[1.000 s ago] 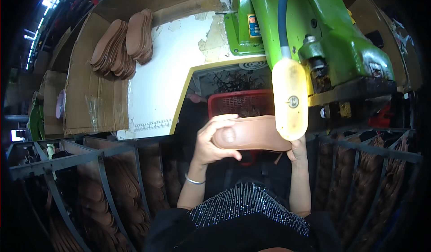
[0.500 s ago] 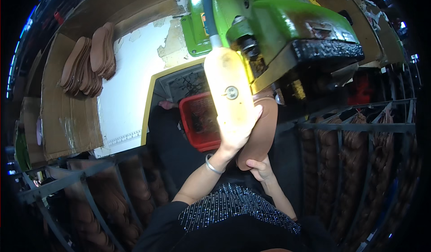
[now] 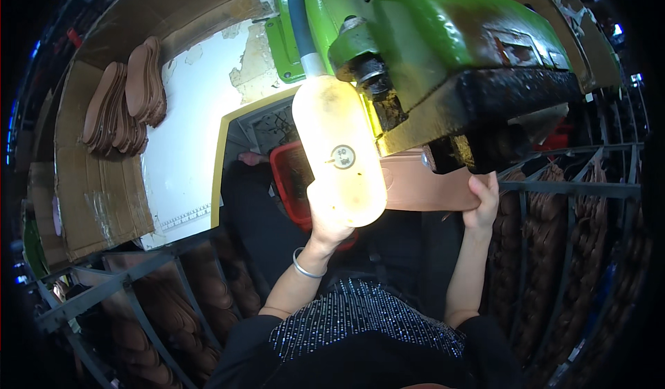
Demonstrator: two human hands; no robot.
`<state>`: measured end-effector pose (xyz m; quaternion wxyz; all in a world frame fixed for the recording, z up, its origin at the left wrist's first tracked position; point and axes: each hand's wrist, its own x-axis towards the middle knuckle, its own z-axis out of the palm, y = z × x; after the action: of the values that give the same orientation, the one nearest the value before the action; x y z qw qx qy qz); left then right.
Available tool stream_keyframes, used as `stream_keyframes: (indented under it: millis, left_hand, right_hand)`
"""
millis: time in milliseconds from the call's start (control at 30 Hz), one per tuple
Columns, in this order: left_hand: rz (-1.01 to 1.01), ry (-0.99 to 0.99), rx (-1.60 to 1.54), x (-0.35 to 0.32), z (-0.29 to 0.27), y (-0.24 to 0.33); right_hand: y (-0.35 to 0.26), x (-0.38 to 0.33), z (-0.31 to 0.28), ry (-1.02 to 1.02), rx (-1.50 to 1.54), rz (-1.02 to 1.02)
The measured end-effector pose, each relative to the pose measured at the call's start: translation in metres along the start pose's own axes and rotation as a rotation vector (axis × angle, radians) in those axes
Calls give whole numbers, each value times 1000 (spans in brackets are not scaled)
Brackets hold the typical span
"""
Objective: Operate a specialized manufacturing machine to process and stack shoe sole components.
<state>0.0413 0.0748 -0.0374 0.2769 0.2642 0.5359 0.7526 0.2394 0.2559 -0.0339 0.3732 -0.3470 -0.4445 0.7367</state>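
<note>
A brown shoe sole [image 3: 433, 189] lies crosswise beneath the head of a green machine [image 3: 422, 29]. At the sole's right end my right hand [image 3: 483, 200] is closed, thumb on top and fingers at the edge. My left hand [image 3: 324, 212] is behind a bright oblong lamp [image 3: 339, 150], near the sole's left end. That lamp hides its fingers, so I cannot tell its grip. The black lower part of the machine head [image 3: 478, 143] covers the sole's far edge.
Stacks of brown soles [image 3: 104, 108] stand in a cardboard-walled corner of the white tabletop [image 3: 183, 119] on the left. A red basket [image 3: 287, 181] sits below the table edge. Metal racks [image 3: 568, 189] holding many soles flank me on both sides.
The sole has swung from pointing toward me to lying crosswise. My right hand has moved right and away from me with its end; my left hand has shifted left behind the lamp.
</note>
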Motion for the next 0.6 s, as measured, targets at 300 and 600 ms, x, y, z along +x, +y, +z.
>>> stream_keyframes:
  millis: [300,600]
  left_hand:
    - [-35,136,-52,-8,-26,32]
    - [-102,229,-94,-48,-73,20]
  right_hand:
    - [2,33,33,-218,112,39]
    - [43,27,48,-66,206,94]
